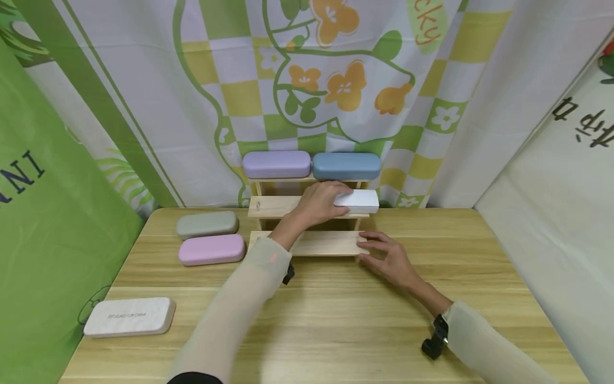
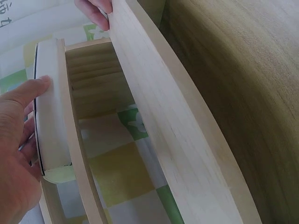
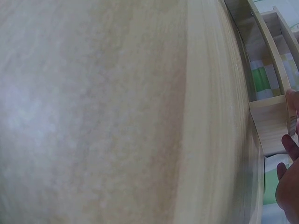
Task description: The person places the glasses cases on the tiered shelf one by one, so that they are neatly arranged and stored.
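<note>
A three-step wooden rack (image 1: 326,244) stands at the back of the table. My left hand (image 1: 318,204) grips a white glasses case (image 1: 361,201) at the right end of the middle step. In the left wrist view, the thumb lies on the front of the case (image 2: 49,112) and the fingers go behind it. My right hand (image 1: 390,261) holds the right end of the lowest step, fingertips over the board. Only part of the right hand (image 3: 289,177) shows in the right wrist view. On the top step sit a purple glasses case (image 1: 276,164) and a blue glasses case (image 1: 347,166).
Left of the rack lie a grey-green case (image 1: 207,224) and a pink case (image 1: 212,250). A white case with printed lettering (image 1: 129,317) is near the table's left edge. A patterned curtain (image 1: 326,106) hangs behind the rack, and the wooden table (image 1: 345,325) spreads in front.
</note>
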A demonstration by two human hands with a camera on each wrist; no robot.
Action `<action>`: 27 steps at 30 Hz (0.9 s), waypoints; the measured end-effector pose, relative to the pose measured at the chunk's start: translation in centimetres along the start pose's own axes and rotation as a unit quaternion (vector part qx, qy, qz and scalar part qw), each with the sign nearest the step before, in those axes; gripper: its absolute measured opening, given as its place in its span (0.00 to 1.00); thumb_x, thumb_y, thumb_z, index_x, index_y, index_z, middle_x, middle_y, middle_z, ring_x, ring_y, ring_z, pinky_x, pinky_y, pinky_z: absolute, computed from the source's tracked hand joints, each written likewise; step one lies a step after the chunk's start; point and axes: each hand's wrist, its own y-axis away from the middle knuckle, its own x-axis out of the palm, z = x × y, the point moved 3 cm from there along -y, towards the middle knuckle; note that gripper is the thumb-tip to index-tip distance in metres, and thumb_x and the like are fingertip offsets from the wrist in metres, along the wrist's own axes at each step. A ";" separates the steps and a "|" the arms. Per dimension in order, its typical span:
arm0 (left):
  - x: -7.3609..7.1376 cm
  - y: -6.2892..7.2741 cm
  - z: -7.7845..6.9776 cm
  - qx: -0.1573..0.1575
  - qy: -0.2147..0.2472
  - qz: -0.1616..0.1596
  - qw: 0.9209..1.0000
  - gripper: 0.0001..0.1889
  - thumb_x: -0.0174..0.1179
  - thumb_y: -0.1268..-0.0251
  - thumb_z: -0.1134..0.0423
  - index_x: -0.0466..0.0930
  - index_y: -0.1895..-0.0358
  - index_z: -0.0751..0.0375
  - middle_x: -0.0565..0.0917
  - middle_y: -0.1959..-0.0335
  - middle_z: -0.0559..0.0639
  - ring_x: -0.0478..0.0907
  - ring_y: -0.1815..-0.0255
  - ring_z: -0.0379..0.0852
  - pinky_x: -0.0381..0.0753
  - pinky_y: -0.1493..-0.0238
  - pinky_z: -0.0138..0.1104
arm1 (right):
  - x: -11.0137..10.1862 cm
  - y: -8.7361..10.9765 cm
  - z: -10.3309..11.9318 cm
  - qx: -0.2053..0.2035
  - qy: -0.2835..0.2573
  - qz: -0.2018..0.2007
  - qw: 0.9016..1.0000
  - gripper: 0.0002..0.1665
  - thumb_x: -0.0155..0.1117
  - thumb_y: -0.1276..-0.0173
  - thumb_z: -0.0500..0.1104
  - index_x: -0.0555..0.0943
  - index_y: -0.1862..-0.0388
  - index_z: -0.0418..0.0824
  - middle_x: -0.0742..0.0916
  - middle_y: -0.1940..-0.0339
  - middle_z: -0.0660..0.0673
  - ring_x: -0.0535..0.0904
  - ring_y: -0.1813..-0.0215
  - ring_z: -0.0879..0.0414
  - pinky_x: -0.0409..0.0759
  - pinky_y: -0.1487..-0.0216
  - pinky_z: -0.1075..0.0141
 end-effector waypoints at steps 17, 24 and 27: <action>-2.5 2.5 -0.8 0.052 -0.043 -0.053 0.996 0.27 0.72 0.31 0.47 0.85 0.34 0.53 0.85 0.33 0.47 0.80 0.32 0.48 0.81 0.34 0.41 | -0.1 0.0 -0.4 0.003 -0.005 -0.002 1.000 0.18 0.78 0.38 0.27 0.89 0.48 0.28 0.86 0.38 0.32 0.81 0.35 0.35 0.71 0.32 0.78; -3.6 4.3 -1.2 0.090 -0.056 -0.080 0.991 0.28 0.73 0.33 0.44 0.87 0.36 0.55 0.87 0.37 0.49 0.84 0.37 0.49 0.85 0.40 0.40 | 0.0 0.1 -0.3 0.014 -0.007 -0.001 1.000 0.19 0.78 0.38 0.28 0.89 0.47 0.29 0.86 0.37 0.32 0.80 0.34 0.36 0.74 0.30 0.71; -4.0 5.0 -1.2 0.091 -0.050 -0.085 0.991 0.27 0.73 0.33 0.44 0.87 0.37 0.56 0.87 0.37 0.50 0.84 0.37 0.50 0.84 0.40 0.42 | 0.0 0.1 -0.4 0.018 -0.005 -0.001 1.000 0.19 0.78 0.38 0.28 0.89 0.47 0.29 0.86 0.37 0.33 0.80 0.34 0.36 0.72 0.30 0.73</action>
